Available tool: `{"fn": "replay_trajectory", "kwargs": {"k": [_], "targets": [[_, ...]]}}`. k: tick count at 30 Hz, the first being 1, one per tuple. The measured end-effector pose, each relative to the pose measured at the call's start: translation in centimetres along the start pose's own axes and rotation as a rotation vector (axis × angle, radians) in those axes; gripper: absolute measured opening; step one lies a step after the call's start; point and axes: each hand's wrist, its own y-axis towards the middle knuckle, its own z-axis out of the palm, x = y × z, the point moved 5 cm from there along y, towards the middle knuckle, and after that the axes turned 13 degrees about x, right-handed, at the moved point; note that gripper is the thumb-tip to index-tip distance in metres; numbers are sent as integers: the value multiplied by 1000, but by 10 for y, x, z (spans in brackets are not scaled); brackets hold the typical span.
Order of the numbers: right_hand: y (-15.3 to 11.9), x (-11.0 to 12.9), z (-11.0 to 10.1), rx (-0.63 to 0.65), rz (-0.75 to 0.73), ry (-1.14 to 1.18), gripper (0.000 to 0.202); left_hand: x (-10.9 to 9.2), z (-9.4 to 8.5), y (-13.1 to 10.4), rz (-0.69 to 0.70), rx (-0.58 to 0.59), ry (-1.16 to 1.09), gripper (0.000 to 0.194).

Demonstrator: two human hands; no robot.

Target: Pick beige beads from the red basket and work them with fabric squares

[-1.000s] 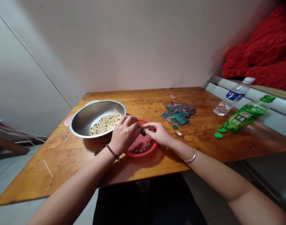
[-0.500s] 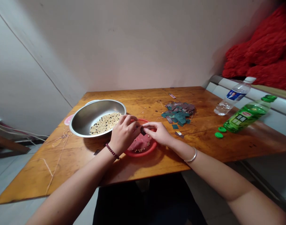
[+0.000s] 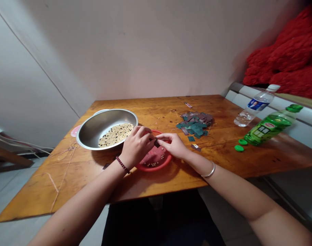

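My left hand (image 3: 138, 143) and my right hand (image 3: 173, 145) meet above a red plastic basket (image 3: 156, 168). Between their fingertips is a small dark piece (image 3: 157, 143), much like the scraps in the pile; both hands pinch it. Several pale beads or beans (image 3: 153, 164) lie on the basket's mesh bottom, with a few dark ones among them. Left of the basket stands a steel bowl (image 3: 90, 133), tilted towards me, with many pale and black beads or beans (image 3: 115, 135) inside. A heap of green and brown square scraps (image 3: 195, 123) lies to the right, behind my right hand.
On the right stand a clear water bottle (image 3: 254, 107) and a green drink bottle (image 3: 271, 126), both appearing to lean, beside green caps (image 3: 239, 148). Loose string (image 3: 62, 177) trails across the left of the wooden table (image 3: 79, 191). Red fluffy material (image 3: 286, 58) is piled at the right.
Hardly anything differs. Both hands stay over the basket with the dark piece between their fingertips; the fingers have shifted only slightly.
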Motion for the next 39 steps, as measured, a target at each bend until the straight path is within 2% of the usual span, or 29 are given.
{"fn": "replay_trajectory", "kwargs": {"k": [6,11,24,30,35,39], "targets": [[1,3,-1,36,-26,30,23,0,-6,-2,-35,-58,31,11],[2,2,-3,22,-1,54,20,-2,-9,-2,1,-76,55,10],[3,7,-6,7,-32,-14,20,2,0,0,-8,24,-55,13],[4,6,-5,-1,-63,-25,21,7,8,-3,-116,90,-166,12],[4,7,-4,10,-72,15,23,6,7,-5,-115,77,-180,14],[4,4,-4,30,-24,123,24,6,6,-4,-117,60,-205,14]]}}
